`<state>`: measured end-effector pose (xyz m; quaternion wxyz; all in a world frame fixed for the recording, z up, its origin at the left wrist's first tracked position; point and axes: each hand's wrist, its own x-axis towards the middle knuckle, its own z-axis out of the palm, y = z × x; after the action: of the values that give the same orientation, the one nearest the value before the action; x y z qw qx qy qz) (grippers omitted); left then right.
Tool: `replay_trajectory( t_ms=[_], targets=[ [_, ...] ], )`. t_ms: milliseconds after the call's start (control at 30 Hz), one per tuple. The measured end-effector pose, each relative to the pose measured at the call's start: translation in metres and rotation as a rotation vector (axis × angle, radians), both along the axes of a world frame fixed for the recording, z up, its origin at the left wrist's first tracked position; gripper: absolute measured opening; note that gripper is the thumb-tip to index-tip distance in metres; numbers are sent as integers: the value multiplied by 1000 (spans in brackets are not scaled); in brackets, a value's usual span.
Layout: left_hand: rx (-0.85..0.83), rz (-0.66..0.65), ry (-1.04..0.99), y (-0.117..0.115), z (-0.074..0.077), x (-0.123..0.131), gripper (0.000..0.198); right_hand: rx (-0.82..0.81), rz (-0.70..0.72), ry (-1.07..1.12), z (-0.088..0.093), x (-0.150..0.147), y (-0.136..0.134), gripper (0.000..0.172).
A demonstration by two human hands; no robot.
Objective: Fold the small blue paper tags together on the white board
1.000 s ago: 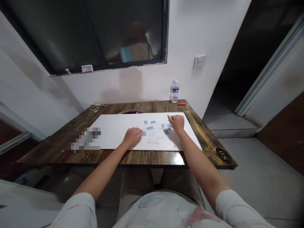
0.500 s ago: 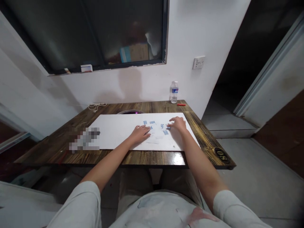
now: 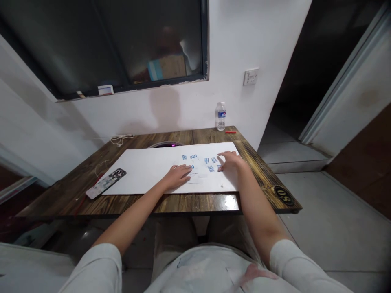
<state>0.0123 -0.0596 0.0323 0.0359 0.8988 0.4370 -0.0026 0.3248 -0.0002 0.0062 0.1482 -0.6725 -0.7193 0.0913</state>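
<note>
A white board (image 3: pixel 146 171) lies on the wooden table with several small blue-marked pieces on it, whose kind is too small to make out. My left hand (image 3: pixel 176 177) rests flat on the board with fingers stretched, its fingertips at one blue-marked piece (image 3: pixel 192 167). On the board's right side, my right hand (image 3: pixel 229 159) is bent over with thumb and forefinger apart. Close to its thumb lies a partly covered blue-marked piece (image 3: pixel 219 167). Between the hands sit a blue-marked piece (image 3: pixel 211 169), another blue-marked piece (image 3: pixel 206 160) and others farther back.
A phone (image 3: pixel 106 183) lies across the board's left edge. At the back of the wooden table (image 3: pixel 195 203) stand a plastic bottle (image 3: pixel 221 117) and a red pen-like stick (image 3: pixel 230 132). A white cable (image 3: pixel 122 139) lies back left. Behind the board shows a dark round object (image 3: pixel 165 144).
My right hand has shifted slightly right and nearer to me over the board, uncovering a blue-marked piece. My left hand stays about where it was. The camera view has turned slightly.
</note>
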Motion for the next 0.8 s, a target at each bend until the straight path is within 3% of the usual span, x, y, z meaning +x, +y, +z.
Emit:
replay_trajectory(
  t_ms=[167,333,467,800],
  targets=[
    [-60,28,29,6,-1,4,60,-59,-46,96,8,-12,7,57],
    [-2,13,16,7,-1,9,59,3,-62,33,5,-25,4,63],
    [47,-74,-8,4,-2,13,54,8,-99,51,3,-27,2,55],
    [-60,-54,27,6,-5,11,60,9,-64,98,0,-22,5,65]
  ],
)
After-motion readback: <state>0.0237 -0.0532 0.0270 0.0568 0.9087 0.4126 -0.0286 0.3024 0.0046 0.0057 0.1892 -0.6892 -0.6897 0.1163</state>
